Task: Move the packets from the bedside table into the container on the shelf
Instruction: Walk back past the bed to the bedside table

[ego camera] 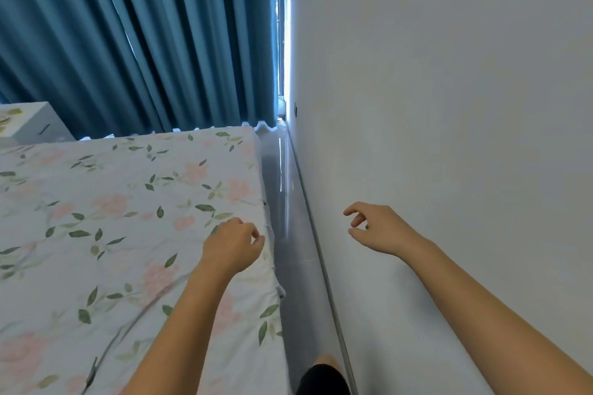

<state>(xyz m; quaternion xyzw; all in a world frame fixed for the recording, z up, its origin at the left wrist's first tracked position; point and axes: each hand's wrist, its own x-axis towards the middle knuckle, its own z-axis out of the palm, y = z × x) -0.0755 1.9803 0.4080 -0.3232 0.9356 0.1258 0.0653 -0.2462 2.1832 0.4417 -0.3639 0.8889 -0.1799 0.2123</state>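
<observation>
From the head view, the person stands in the narrow strip of floor (282,218) between a bed (112,218) with a floral sheet and a white wall (449,90). The left hand (232,245) hangs over the bed's edge, fingers loosely curled and holding nothing. The right hand (373,228) is raised near the wall, fingers relaxed and half bent, also bare. Both seem free for walking, judging by the gap ahead. A white counter (32,125) shows at far left beside the blue curtain (144,42); no packets, container or shelf can be seen.
</observation>
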